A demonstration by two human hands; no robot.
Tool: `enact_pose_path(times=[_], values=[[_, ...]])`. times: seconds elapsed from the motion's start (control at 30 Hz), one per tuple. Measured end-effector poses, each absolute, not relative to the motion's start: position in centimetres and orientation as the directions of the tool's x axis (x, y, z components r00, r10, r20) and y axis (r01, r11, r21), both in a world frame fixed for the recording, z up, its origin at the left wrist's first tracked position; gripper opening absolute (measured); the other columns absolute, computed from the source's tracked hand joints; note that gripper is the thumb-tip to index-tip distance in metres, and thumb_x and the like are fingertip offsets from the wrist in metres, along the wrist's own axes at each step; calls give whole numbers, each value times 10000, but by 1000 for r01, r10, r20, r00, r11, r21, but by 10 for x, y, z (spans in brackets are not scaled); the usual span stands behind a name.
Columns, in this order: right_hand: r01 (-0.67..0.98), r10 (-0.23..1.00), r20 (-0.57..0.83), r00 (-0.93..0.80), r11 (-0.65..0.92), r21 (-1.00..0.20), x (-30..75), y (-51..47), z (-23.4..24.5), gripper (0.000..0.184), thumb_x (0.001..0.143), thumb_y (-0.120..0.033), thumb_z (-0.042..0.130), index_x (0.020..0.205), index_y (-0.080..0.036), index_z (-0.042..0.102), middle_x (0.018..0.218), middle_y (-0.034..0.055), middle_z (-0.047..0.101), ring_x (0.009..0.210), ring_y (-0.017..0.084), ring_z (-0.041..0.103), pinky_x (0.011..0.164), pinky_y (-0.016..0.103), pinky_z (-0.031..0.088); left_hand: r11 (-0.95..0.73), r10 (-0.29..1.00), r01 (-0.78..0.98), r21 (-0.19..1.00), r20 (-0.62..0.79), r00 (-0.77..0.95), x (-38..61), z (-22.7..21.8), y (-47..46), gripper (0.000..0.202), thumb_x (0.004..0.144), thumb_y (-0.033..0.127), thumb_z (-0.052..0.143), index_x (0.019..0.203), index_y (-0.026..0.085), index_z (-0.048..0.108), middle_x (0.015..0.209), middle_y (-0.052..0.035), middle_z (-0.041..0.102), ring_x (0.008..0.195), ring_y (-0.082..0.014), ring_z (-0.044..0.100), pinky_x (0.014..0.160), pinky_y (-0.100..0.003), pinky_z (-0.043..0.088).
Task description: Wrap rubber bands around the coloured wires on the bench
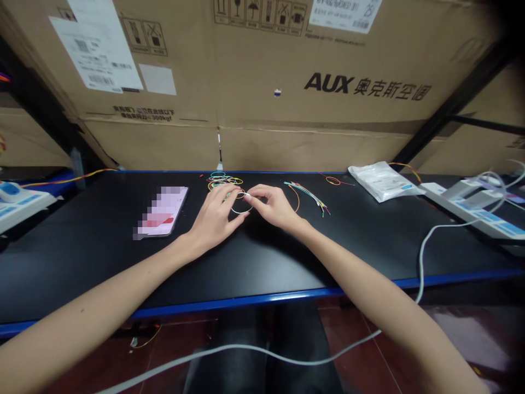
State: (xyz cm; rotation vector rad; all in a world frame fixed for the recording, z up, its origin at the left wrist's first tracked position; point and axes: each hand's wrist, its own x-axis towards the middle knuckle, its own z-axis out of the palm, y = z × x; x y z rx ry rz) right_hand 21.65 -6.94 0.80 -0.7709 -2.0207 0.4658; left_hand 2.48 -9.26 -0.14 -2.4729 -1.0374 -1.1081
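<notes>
Over the black tabletop, my right hand [273, 205] is closed, its thumb and index finger pinching a thin white wire [241, 212] near one end. The wire curves in a small loop between my two hands. My left hand [217, 216] is at the loop's left side, thumb stretched apart from the curved fingers; its fingertips are close to the wire, and any contact behind them is hidden. Just behind the left fingers lies a pile of coiled coloured wires [225, 179], partly covered. An orange wire [296, 197] bends out beside my right hand, near a loose bunch of cut wires [309, 195].
A phone [164, 210] lies left of my hands. Farther right are a small red-orange wire [333, 180], a white plastic packet [381, 180] and a power strip [476, 210]. A grey cable [422, 262] hangs over the blue front edge. A large cardboard box [262, 109] stands behind.
</notes>
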Motion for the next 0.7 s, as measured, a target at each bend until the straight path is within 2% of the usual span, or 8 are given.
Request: enact_pose_path(times=[0.13,0.23,0.33,0.53,0.6,0.7], values=[[543,644,690,-330,728,-420,214,-74,7,134,891,-247,604,947,-196,714,1025,76,706,955,202,641,852,335,501,-701,510,712,19,711,484,25,-3,-92,383,874,302,624,1210,126,571,1221,-164,610,1220,-314,526,1036,-486,453],[622,623,713,-322,707,-337,213,-76,6,114,889,-221,605,888,-195,716,981,78,709,925,205,632,834,340,500,-689,525,725,9,696,490,26,-4,-93,387,871,302,628,1215,134,571,1223,-163,617,1225,-319,527,1019,-492,462],[624,623,711,-325,706,-333,212,-77,7,159,912,-228,586,829,-202,719,934,68,713,883,194,627,814,334,495,-682,518,732,-2,705,484,26,-4,-94,391,876,299,621,1226,135,563,1220,-166,620,1230,-325,524,1014,-504,463],[566,702,626,-338,684,-460,212,-79,13,182,919,-237,569,849,-188,730,919,77,714,867,196,634,800,328,483,-690,500,723,-29,704,505,25,-4,-94,395,889,273,602,1253,132,541,1232,-179,608,1234,-332,523,1007,-513,469],[511,752,566,-340,652,-560,213,-78,16,187,917,-231,560,850,-181,727,919,73,726,857,190,642,803,325,481,-697,508,717,-19,692,513,24,-4,-93,391,891,264,598,1258,142,538,1238,-174,602,1236,-329,523,1017,-516,464],[320,831,385,-401,521,-791,216,-75,19,243,922,-301,557,808,-160,720,841,58,735,791,169,647,775,313,494,-707,526,708,15,680,511,23,-2,-92,380,894,250,590,1260,165,539,1249,-157,591,1242,-320,521,1040,-513,450]])
